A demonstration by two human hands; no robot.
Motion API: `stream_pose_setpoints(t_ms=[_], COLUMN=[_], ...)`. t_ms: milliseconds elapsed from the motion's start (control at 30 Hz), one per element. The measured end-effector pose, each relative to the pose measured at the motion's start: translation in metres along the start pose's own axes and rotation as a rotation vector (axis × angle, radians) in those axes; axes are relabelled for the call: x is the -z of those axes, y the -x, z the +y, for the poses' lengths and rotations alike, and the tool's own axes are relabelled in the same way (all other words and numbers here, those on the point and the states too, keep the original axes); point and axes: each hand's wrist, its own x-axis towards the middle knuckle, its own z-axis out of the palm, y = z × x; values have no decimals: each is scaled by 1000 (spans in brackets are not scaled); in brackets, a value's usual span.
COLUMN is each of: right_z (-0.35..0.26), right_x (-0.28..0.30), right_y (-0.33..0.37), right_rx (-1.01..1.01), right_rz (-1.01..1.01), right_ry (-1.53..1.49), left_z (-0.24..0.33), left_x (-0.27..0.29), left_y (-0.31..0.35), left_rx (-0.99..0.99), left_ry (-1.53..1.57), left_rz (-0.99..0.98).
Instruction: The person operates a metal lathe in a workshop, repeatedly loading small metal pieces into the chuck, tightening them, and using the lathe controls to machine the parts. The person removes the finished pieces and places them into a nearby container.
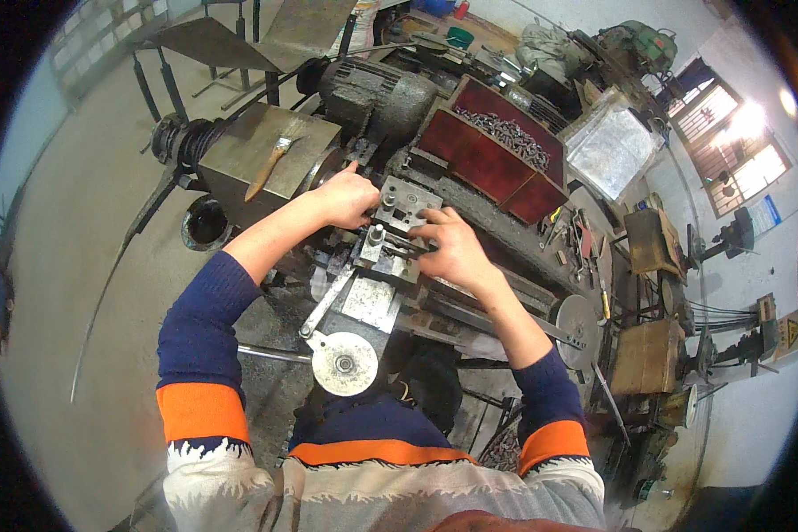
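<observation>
A small metal lathe stands in front of me, with a grey headstock [244, 160] on the left and a steel tool post [403, 208] at the middle. My left hand [350, 197] is between the headstock and the tool post, one finger stretched toward the spindle, the others curled; what they hold, if anything, is hidden. My right hand [457, 250] reaches over the right side of the tool post with bent fingers against its metal parts. Its grip is hidden. Nearer to me lie a clamp block with a bolt [375, 238], a lever arm [328, 301] and a round handwheel [345, 363].
A brush [269, 168] lies on the headstock. Behind the tool post are a motor [377, 93] and a dark red box [492, 164] of small metal parts. Hand tools [585, 248] lie on the right, near another round wheel [576, 331]. A black pot [206, 222] hangs left.
</observation>
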Motion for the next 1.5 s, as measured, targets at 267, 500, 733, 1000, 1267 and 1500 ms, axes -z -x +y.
stream_pose_setpoints(t_ms=[267,500,733,1000,1267,1500], right_z=[33,75,114,170,163,238], right_x=[38,51,53,52,61,56], right_y=[89,197,320,478,501,530], right_rx=[-186,-533,-881,-1408,-1532,-1369], right_rz=[142,301,392,224,155,-338], right_ry=[34,-15,-19,204,492,556], left_z=[2,17,59,84,89,27], left_x=[13,43,42,-61,-88,-144], left_y=[0,39,195,361,407,370], left_rx=[17,-45,314,1194,1632,1638], left_ry=[0,38,621,550,632,1003], left_rz=[-78,163,346,646,1083,1317])
